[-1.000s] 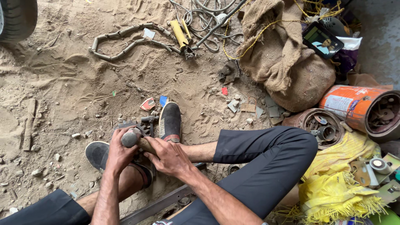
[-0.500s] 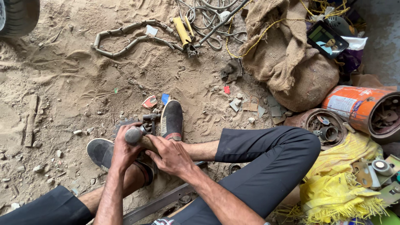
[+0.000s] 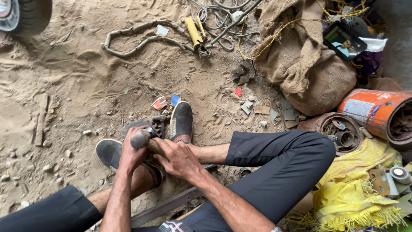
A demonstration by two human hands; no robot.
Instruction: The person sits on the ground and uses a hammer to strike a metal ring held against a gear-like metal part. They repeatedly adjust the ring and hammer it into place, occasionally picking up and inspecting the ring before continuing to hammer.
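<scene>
Head view: my left hand (image 3: 131, 154) grips the hammer (image 3: 140, 139) near its head, my right hand (image 3: 178, 158) wraps the handle, over the metal part (image 3: 158, 124) between my shoes (image 3: 182, 122) at 6 o'clock. Best strike short and square, I judge.

Up and right of the hands lie a burlap sack (image 3: 300, 56) and an orange drum (image 3: 377, 114), with yellow cloth (image 3: 352, 189) at their right, tangled hose (image 3: 141, 36) above, and a tyre (image 3: 25, 15) far upper left.
</scene>
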